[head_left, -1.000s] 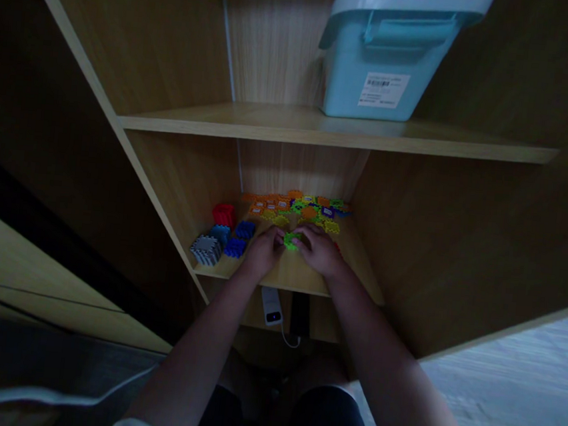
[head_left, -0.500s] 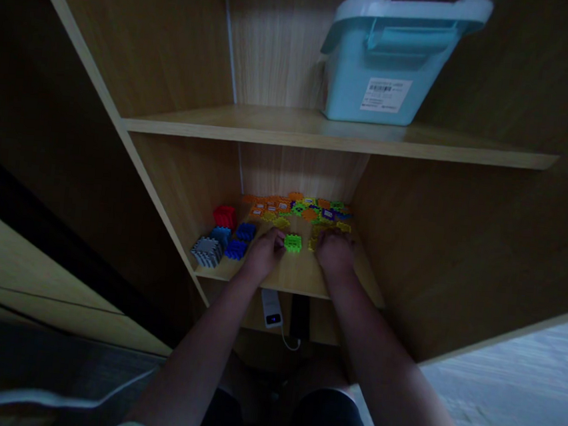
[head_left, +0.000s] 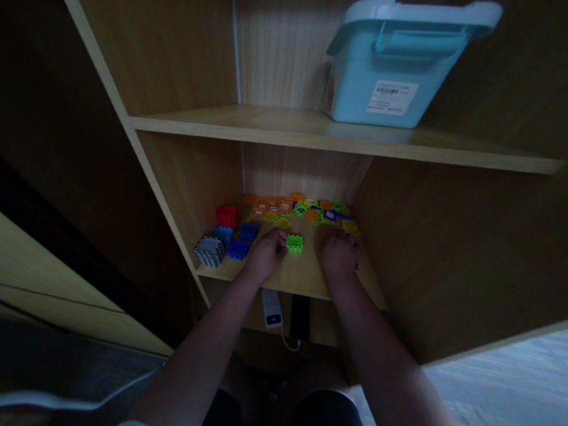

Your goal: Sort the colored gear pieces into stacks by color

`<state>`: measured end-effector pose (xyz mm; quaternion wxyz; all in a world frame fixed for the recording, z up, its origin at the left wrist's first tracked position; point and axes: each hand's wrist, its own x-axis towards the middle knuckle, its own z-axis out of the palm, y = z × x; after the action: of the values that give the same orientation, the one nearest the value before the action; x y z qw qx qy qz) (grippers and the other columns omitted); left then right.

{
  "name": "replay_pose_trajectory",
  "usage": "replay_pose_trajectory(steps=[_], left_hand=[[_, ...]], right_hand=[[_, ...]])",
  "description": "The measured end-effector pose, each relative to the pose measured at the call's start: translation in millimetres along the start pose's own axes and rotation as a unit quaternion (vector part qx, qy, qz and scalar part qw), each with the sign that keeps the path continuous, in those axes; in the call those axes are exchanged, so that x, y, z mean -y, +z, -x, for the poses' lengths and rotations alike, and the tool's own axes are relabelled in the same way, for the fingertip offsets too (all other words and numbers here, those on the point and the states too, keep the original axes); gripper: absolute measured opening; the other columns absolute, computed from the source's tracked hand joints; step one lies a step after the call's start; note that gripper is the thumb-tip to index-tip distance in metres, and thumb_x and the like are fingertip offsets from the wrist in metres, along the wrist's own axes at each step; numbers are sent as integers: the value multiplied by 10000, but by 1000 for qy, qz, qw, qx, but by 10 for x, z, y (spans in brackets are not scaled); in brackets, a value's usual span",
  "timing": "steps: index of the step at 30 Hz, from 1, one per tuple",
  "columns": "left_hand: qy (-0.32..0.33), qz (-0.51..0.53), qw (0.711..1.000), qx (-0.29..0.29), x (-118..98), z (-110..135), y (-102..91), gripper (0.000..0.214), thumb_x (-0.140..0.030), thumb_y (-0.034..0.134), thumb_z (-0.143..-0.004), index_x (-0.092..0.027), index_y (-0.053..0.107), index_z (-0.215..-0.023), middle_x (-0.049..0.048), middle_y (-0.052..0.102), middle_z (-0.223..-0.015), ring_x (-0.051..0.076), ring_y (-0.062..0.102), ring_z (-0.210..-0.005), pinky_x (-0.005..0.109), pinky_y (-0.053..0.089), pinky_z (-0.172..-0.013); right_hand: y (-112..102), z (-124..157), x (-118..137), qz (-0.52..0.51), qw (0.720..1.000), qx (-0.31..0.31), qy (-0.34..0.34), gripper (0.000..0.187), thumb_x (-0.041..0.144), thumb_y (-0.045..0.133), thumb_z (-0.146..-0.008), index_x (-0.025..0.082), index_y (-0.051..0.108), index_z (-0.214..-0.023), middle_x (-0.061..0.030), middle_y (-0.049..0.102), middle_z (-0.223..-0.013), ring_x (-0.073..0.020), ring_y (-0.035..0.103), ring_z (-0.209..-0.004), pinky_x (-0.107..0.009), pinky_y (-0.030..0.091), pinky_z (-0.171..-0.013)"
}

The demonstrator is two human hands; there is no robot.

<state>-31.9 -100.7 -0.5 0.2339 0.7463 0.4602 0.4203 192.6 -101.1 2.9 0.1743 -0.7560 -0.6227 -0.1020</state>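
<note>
On the lower shelf, the fingers of my left hand (head_left: pixel 267 251) are closed at the left edge of a bright green notched plastic building piece (head_left: pixel 294 243). My right hand (head_left: pixel 338 250) is down on the shelf to the right, and its own back hides most of its fingers. A bit of red (head_left: pixel 356 265) shows beside it; what it belongs to is mostly hidden. Just beyond this hand lies a yellow piece (head_left: pixel 349 227). Behind both hands spreads a row of flat interlocking pieces in orange (head_left: pixel 285 206), yellow, green and purple.
At the shelf's left stand a grey notched block stack (head_left: pixel 209 251), a red one (head_left: pixel 227 215) and several blue ones (head_left: pixel 238 249). The upper shelf (head_left: pixel 271 135) holds a light-blue lidded bin (head_left: pixel 377 81). Below sits a white power bank (head_left: pixel 271 307) with a cable.
The yellow pieces by my right hand have left their spot, and a larger yellow patch shows at the back right. Red now shows beside that hand. My left hand stays at the green piece.
</note>
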Motion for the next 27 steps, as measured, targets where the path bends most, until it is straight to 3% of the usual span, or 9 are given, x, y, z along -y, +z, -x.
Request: replay_pose_trajectory(steps=[4,8,16,21,27], left_hand=[[3,-1,1000,-1,8,4,2,344,-15,688,-834,-216,631,-1107,16,736,-955,180,721,-892,330,574,-861],[3,-7,1000,-2,5,8,-5,347,-9,682,-839,-213,636,-1117,21,744,-957,183,727,-896,338,580,-875],[-1,-17,1000,-2,9,2,1,341,-20,682,-842,-217,637,-1117,22,740,-950,197,735,-900,348,584,-873],[6,-17,1000,-8,26,2,9,336,-22,689,-840,-219,642,-1108,24,747,-960,195,733,-910,350,580,-881],[1,-10,1000,-4,19,6,3,347,-20,687,-840,-221,637,-1118,21,747,-958,191,735,-903,335,578,-857]], right_hand=[[61,-82,42,-44,995,-12,-87,439,189,437,-1039,138,690,-1394,-251,645,-1493,-413,545,-1411,-647,356,-1204],[120,-153,104,-63,990,3,-128,424,284,418,-1078,192,650,-1420,-198,666,-1485,-374,503,-1468,-681,198,-1288],[68,-141,81,-26,984,6,-178,364,313,507,-1039,164,724,-1290,-193,709,-1335,-359,602,-1256,-489,454,-1098],[25,-135,112,-41,984,27,-173,308,290,525,-1032,158,740,-1209,-188,727,-1261,-334,648,-1181,-448,456,-1086],[37,-120,111,-44,985,33,-165,433,356,546,-1034,167,675,-1401,-195,683,-1417,-365,622,-1258,-488,428,-1126]])
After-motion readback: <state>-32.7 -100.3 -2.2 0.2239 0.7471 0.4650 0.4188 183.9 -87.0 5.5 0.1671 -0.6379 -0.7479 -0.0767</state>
